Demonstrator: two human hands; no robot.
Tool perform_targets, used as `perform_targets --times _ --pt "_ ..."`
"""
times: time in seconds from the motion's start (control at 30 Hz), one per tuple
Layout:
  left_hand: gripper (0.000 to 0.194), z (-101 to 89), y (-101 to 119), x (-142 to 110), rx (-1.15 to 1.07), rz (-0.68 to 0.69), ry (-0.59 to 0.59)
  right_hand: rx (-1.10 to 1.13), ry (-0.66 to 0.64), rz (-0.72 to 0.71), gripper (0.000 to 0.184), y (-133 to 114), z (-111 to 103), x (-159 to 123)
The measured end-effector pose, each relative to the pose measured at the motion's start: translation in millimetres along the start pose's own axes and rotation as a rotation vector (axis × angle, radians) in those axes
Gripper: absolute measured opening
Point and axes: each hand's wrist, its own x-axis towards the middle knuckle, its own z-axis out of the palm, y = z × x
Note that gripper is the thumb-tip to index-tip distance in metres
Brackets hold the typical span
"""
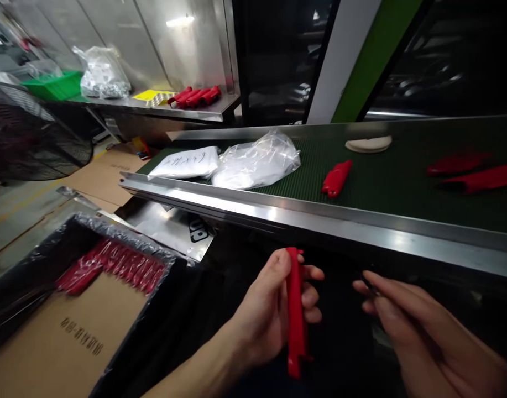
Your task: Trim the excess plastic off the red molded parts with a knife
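Observation:
My left hand [270,304] is closed around a long red plastic part [294,315], which stands nearly upright in front of the conveyor's edge. To its right, my right hand [419,326] pinches a thin dark tool [367,283] between thumb and fingers; its exact kind is too dark to make out. The tool's tip and the red part are apart. Beyond my hands, another red plastic part [336,178] lies on the green conveyor belt [311,166]. More red parts [485,177] lie at the belt's right, blurred.
Clear plastic bags [257,160] and a pale curved piece [368,144] rest on the belt behind a metal rail [273,213]. At lower left, a lined box [153,249] holds cardboard and bagged red parts. A fan [33,132] and a steel bench [212,113] stand farther left.

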Motion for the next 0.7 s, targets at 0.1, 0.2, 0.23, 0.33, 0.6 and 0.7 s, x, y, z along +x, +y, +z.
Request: perform_targets --times 0.1,0.2,0.23,0.33,0.6,0.7 --pt "0.028 -2.1 -4.9 -12.7 0.173 -0.032 0.014 0.019 -0.096 -0.071 0.03 -16.6 3.6 13.7" --pt "0.028 -4.4 -5.9 -21.1 0.268 0.003 0.028 0.01 -0.163 -0.157 0.032 -25.6 8.3 20.1" --pt "0.028 -5.2 -5.7 -23.0 0.282 0.016 0.038 0.002 -0.178 -0.177 0.034 -26.7 9.9 20.9" --pt "0.026 -7.2 -4.8 -26.6 0.311 0.026 0.074 0.004 -0.197 -0.215 0.035 -26.6 12.6 21.6" --pt "0.026 -10.0 -5.7 -28.0 0.309 0.02 0.105 -0.058 -0.273 -0.324 0.034 -21.0 10.3 22.9" --pt "0.027 -9.7 -6.2 -29.4 0.315 0.023 0.103 -0.075 -0.28 -0.31 0.035 -21.6 10.4 21.2"
